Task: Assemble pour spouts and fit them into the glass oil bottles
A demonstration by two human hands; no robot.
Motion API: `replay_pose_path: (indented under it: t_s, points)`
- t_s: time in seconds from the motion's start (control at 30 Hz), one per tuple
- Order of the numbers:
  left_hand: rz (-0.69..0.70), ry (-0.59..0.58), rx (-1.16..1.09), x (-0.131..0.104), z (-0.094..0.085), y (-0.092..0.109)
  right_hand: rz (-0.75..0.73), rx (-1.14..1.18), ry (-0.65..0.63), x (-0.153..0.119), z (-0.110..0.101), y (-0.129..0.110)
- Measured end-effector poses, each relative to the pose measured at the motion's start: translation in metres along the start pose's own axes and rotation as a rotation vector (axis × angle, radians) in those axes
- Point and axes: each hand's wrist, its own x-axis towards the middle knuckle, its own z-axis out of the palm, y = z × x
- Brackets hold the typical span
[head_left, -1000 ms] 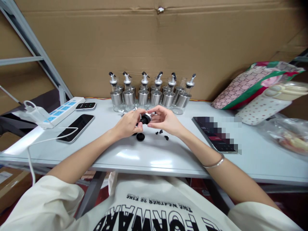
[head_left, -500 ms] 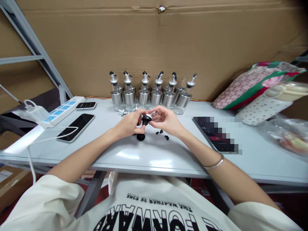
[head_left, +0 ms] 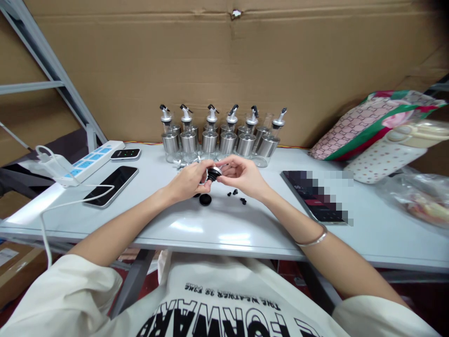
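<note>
Between my hands, just above the table, is a bottle pourer stopper (head_left: 213,174) with a black ribbed plug and a silver collar. My left hand (head_left: 194,179) grips its plug side from the left. The fingers of my right hand (head_left: 242,175) close on the silver collar from the right; part of the stopper is hidden behind them. A round black stopper part (head_left: 205,200) lies on the table below my left hand. Several small black caps (head_left: 242,201) lie under my right hand. Behind my hands are some silver spout pieces (head_left: 180,164), partly covered.
Glass bottles with steel sleeves (head_left: 209,142) stand in rows at the back, the front ones topped with pourers. Phones lie left (head_left: 112,186) and right (head_left: 312,196). A power strip (head_left: 93,161), a dotted flask (head_left: 386,159) and a patterned bag (head_left: 351,131) flank the table.
The stopper has turned slightly in my fingers, its plug now tilting more to the left. Both hands have barely moved and still hold it.
</note>
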Motion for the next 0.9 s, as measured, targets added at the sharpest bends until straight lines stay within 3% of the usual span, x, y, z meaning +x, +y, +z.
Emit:
replay_pose_path:
  t_s: [0.33,0.5,0.77,0.9]
  points:
    - [0.042,-0.006,0.032,0.003,-0.006,0.003,0.009,0.026,-0.055,0.000,-0.003,0.000]
    - [-0.014,-0.031,0.013,0.003,-0.006,0.005,0.024,0.048,-0.071,0.000,-0.003,0.001]
    - [0.072,0.059,-0.102,0.002,-0.011,0.013,0.047,0.112,-0.116,0.000,-0.002,0.002]
    - [0.070,0.026,-0.100,0.003,-0.013,0.016,0.062,-0.009,-0.183,-0.001,-0.002,0.005]
